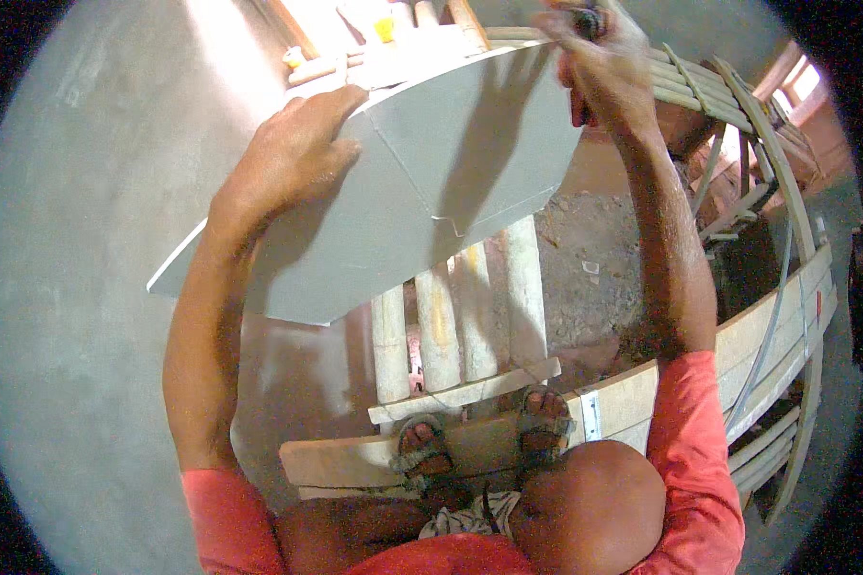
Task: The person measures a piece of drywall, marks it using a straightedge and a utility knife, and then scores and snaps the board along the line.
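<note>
A large flat grey panel (374, 211) with a white edge, probably plasterboard, stands tilted in front of me. A thin line and a small notch-shaped mark run across its face. My left hand (293, 149) grips its upper edge, fingers over the top and thumb on the near face. At the panel's upper right corner, my right hand (613, 72) is closed round a small tool (579, 107) with dark and red parts. The fingers cover most of this tool, so its kind is unclear. A hand's shadow falls across the panel.
My sandalled feet (544, 414) rest on a wooden plank (326, 462). Pale bamboo poles (438, 331) extend below the panel. A bamboo and plank framework (757, 355) curves along the right, above a rough floor (594, 278). A grey plastered wall (87, 240) rises at left.
</note>
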Available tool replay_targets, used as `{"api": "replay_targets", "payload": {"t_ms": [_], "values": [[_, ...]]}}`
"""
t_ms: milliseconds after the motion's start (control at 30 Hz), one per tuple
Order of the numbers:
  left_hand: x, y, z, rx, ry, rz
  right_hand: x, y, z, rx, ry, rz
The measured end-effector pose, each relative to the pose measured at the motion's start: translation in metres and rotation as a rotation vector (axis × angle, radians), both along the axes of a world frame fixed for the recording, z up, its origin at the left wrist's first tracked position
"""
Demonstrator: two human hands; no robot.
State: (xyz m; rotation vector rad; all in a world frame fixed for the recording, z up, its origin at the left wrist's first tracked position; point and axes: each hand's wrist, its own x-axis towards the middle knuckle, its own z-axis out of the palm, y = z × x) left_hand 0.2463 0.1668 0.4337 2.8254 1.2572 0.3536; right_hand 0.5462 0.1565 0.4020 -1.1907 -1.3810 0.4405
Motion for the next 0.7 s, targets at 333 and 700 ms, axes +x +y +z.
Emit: {"api": "replay_targets", "payload": {"t_ms": [333,700], "values": [[0.041,-0.018,-0.021,0.209,-0.018,0.3,0.104,0.035,-0.146,-0.382,0.492,-0.009],[0.037,-0.01,-0.02,0.258,0.053,0.302,0.096,0.043,-0.14,-0.289,0.447,-0.029]]}}
